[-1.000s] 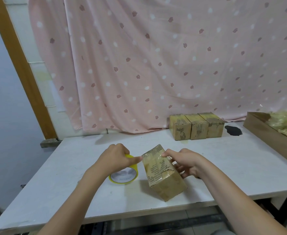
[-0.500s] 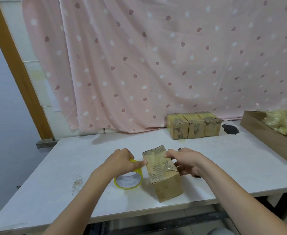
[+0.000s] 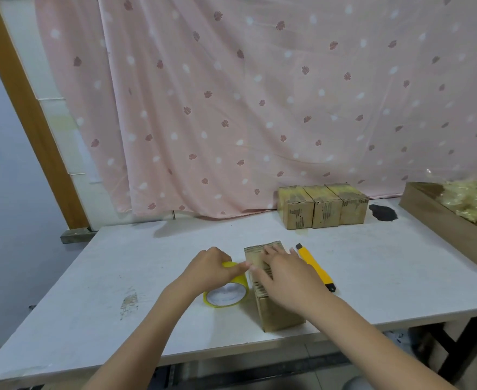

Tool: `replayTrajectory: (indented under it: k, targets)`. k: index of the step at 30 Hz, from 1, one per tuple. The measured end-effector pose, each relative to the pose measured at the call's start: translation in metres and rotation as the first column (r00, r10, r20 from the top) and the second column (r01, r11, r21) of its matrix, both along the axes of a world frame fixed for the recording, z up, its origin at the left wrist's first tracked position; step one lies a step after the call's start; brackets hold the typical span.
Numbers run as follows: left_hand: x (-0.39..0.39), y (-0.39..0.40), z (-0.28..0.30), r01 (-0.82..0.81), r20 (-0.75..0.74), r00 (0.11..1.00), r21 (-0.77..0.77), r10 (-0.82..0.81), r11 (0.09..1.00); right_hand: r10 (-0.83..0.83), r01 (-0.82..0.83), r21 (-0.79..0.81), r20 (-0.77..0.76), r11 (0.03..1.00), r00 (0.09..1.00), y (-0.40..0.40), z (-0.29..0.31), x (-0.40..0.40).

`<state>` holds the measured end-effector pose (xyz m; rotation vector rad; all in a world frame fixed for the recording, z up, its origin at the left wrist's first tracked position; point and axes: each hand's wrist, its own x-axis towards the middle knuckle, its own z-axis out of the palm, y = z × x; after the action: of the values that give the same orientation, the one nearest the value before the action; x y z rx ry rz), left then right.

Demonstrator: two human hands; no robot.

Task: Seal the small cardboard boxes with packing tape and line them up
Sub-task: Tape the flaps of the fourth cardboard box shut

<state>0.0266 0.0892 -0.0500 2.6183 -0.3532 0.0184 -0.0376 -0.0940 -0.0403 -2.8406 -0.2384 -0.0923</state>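
1. It looked like a small packing corner set up in a home.
2. A pink curtain (image 3: 260, 94) with little leaves and dots hung behind a plain white table (image 3: 119, 277).
3. Three taped boxes (image 3: 321, 206) stood in a row by the curtain.
4. A yellow knife (image 3: 314, 267) and a tape roll (image 3: 227, 294) lay on the table.
5. A brown tray (image 3: 443, 218) held crinkly packing stuff.

The right hand (image 3: 285, 280) hides the box (image 3: 279, 313) top — tape roll (image 3: 226, 294) half covered.
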Motion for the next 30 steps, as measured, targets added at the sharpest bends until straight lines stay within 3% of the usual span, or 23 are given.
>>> replayTrajectory:
  k: [3,11,23,30]
  targets:
    - [-0.002,-0.003,-0.003,-0.017,-0.014,1.000,-0.046,0.016,0.999,-0.160,0.160,0.164,-0.017,0.973,0.987,0.007,0.012,0.008]
    - [-0.008,0.005,-0.003,0.021,-0.166,0.985,-0.195,-0.054,0.981,-0.374,0.423,0.147,-0.274,0.894,0.886,0.034,0.028,0.034]
    - [-0.018,0.032,-0.001,0.092,-0.158,0.975,-0.338,-0.153,0.937,-0.314,0.307,-0.072,-0.328,0.949,0.891,0.028,0.043,0.044]
    - [-0.019,0.032,0.013,0.046,-0.073,0.995,-0.279,-0.069,0.959,-0.312,0.339,0.031,-0.318,0.940,0.895,0.022,0.047,0.035]
